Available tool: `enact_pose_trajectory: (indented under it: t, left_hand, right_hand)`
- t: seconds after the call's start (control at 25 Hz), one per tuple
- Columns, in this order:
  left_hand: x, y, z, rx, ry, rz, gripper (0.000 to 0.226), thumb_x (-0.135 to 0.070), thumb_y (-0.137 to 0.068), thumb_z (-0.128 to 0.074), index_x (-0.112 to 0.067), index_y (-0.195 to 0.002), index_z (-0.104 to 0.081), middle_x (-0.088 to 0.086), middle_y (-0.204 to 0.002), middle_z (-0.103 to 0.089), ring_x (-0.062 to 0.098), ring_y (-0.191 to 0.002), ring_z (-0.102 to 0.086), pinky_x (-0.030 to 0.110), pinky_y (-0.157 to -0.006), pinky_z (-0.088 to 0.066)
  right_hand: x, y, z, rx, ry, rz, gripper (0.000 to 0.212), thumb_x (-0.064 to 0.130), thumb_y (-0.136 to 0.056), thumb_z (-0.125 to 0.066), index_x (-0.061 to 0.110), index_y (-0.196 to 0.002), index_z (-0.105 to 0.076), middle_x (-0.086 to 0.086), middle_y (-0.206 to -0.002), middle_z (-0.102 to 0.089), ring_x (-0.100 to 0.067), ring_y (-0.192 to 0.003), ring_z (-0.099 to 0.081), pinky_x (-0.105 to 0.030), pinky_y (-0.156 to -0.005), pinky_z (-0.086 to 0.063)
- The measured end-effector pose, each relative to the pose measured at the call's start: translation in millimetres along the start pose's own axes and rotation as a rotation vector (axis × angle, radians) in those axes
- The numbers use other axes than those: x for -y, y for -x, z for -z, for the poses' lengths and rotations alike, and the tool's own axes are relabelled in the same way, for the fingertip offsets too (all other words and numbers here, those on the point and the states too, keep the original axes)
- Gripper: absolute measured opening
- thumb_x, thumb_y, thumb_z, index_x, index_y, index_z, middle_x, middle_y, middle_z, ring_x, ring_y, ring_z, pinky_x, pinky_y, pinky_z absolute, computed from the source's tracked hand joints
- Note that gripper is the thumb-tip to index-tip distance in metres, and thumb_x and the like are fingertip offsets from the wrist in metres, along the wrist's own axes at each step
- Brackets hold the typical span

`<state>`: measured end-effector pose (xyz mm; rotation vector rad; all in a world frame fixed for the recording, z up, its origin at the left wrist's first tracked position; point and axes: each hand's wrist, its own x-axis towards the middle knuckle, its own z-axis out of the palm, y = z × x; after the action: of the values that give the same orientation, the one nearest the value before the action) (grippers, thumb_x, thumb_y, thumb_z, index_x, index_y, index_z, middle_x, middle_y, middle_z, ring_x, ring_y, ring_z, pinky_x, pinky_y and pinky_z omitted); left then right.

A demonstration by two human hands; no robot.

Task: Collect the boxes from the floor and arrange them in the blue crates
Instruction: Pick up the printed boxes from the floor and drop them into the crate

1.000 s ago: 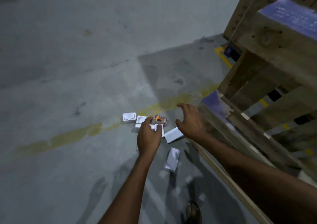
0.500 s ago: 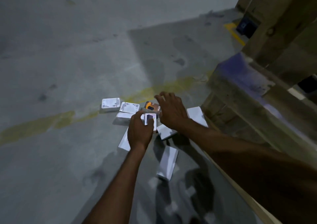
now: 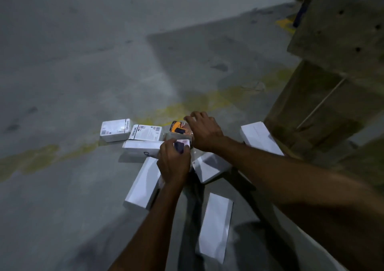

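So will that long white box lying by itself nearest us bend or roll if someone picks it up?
Probably not. The long white box has flat faces and straight edges, so it likely stays stiff and won't roll. It looks slim, so probably light. Its smooth sheen suggests it might slip.

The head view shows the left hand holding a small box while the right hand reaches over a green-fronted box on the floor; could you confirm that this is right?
Not quite. In the head view the right hand reaches over an orange-fronted box, not a green one. The rest holds: the left hand holds a small box, and the orange-fronted box lies on the floor.
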<state>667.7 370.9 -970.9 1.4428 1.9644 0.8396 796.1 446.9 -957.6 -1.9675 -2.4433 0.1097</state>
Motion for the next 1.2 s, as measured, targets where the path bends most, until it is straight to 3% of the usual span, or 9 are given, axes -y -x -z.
enact_pose_trajectory:
  t: [0.16, 0.28, 0.44, 0.64, 0.84, 1.04, 1.2]
  left_hand:
    - [33, -15, -31, -0.004, -0.113, -0.087, 0.047, -0.042, -0.090, -0.072, -0.016, -0.128, -0.061, 0.009, -0.138, -0.056, 0.031, -0.130, -0.048, 0.047, -0.099, -0.044]
    - [50, -14, -43, -0.006, -0.220, -0.144, 0.057, -0.043, -0.086, -0.077, -0.015, -0.132, -0.059, 0.011, -0.141, -0.051, 0.035, -0.127, -0.050, 0.048, -0.094, -0.049]
    - [66, -4, -55, -0.019, -0.292, -0.263, 0.066, -0.027, -0.074, -0.088, -0.014, -0.132, -0.060, 0.017, -0.144, -0.045, 0.046, -0.115, -0.055, 0.049, -0.081, -0.054]
    - [72, 1, -60, -0.005, -0.360, -0.279, 0.085, -0.033, -0.073, -0.087, -0.023, -0.147, -0.047, 0.015, -0.156, -0.034, 0.041, -0.111, -0.060, 0.043, -0.080, -0.056]
    - [74, -1, -55, -0.010, -0.208, -0.308, 0.071, -0.024, -0.074, -0.088, -0.013, -0.136, -0.056, 0.018, -0.156, -0.032, 0.041, -0.122, -0.058, 0.042, -0.087, -0.057]
    - [48, -10, -31, -0.090, -0.103, -0.364, 0.065, -0.037, -0.080, -0.079, -0.017, -0.136, -0.054, 0.007, -0.150, -0.035, 0.029, -0.117, -0.060, 0.026, -0.082, -0.052]
    - [11, -24, -2, -0.145, -0.046, -0.355, 0.054, -0.041, -0.083, -0.074, -0.019, -0.130, -0.057, 0.003, -0.146, -0.038, 0.025, -0.113, -0.060, 0.028, -0.082, -0.049]
  right_hand:
    - [0, -22, -32, 0.096, -0.004, -0.015, 0.086, 0.031, -0.077, -0.082, 0.018, -0.148, -0.036, -0.016, -0.153, -0.035, -0.036, -0.138, -0.037, -0.051, -0.105, -0.042]
    - [3, -31, -52, 0.114, -0.039, -0.030, 0.077, 0.031, -0.081, -0.077, 0.017, -0.146, -0.038, -0.016, -0.146, -0.040, -0.038, -0.134, -0.041, -0.051, -0.102, -0.043]
    - [-1, -33, -67, 0.145, -0.119, -0.073, 0.071, 0.038, -0.088, -0.071, 0.018, -0.147, -0.038, -0.017, -0.137, -0.049, -0.039, -0.126, -0.050, -0.051, -0.100, -0.045]
    - [-12, -29, -75, 0.137, -0.115, -0.062, 0.076, 0.031, -0.088, -0.070, 0.024, -0.152, -0.030, -0.018, -0.140, -0.047, -0.041, -0.127, -0.047, -0.052, -0.098, -0.045]
    - [-12, -27, -78, 0.085, -0.169, -0.086, 0.075, 0.015, -0.085, -0.073, 0.023, -0.148, -0.033, -0.016, -0.139, -0.044, -0.038, -0.131, -0.039, -0.052, -0.089, -0.051]
    - [-16, -31, -52, -0.084, -0.197, -0.149, 0.070, 0.014, -0.085, -0.070, 0.017, -0.146, -0.037, -0.015, -0.136, -0.044, -0.038, -0.128, -0.040, -0.050, -0.086, -0.053]
    - [-17, -42, -10, -0.214, -0.146, -0.186, 0.076, 0.009, -0.078, -0.070, 0.017, -0.147, -0.038, -0.013, -0.136, -0.045, -0.036, -0.124, -0.043, -0.047, -0.084, -0.054]
